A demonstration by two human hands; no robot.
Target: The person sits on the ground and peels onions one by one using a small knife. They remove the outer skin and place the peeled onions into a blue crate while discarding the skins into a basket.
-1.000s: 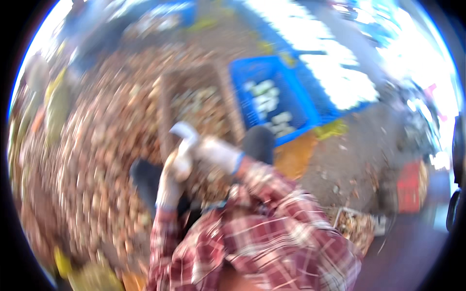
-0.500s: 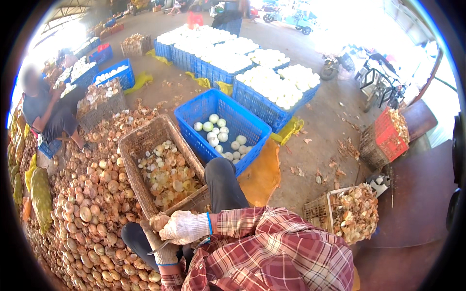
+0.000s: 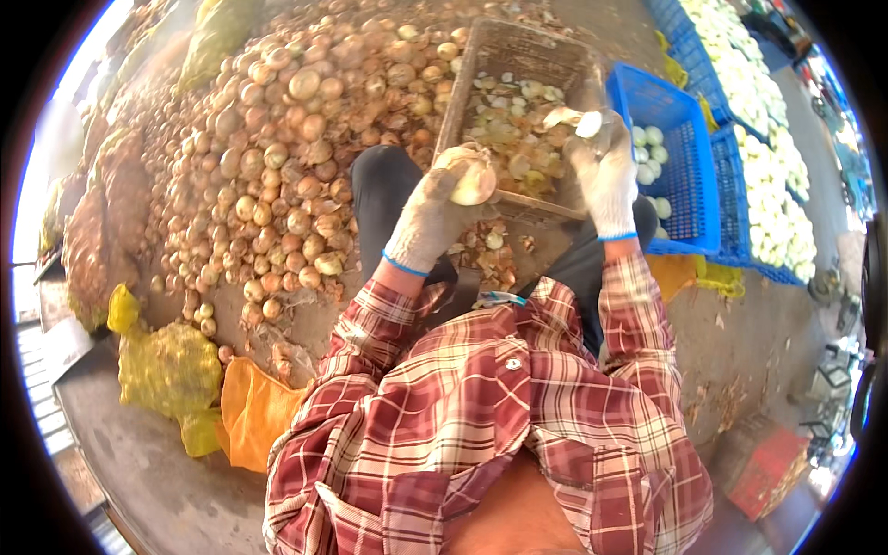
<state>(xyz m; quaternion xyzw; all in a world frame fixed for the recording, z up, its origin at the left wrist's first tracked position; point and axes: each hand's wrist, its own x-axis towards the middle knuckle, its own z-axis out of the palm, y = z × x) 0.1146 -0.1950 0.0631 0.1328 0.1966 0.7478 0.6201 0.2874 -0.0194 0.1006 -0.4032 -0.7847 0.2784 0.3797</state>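
My left hand (image 3: 427, 211), in a pale work glove with a blue cuff edge, is closed round a brown-skinned onion (image 3: 474, 179). It is at the near left corner of the scuffed brown crate (image 3: 453, 106). My right hand (image 3: 608, 180), gloved alike, is raised over that crate's right side and closed. At its fingertips is a cut onion piece (image 3: 589, 123), white with a strip of dry brown skin hanging to the left. No knife blade can be made out in this hand now; motion blurs the fingers. Peelings (image 3: 527, 166) lie inside the brown crate.
A big heap of unpeeled onions (image 3: 277, 176) spreads to the left. A blue crate (image 3: 709, 217) with peeled onions (image 3: 650, 153) touches the brown crate's right; fuller blue crates (image 3: 740, 208) stand beyond. A yellow net sack (image 3: 171, 370) and an orange cloth (image 3: 254, 412) lie at lower left.
The view has swung left and down. My hands, together before with a knife in the right, have parted: the left holds an onion, the right is out over the peelings crate.
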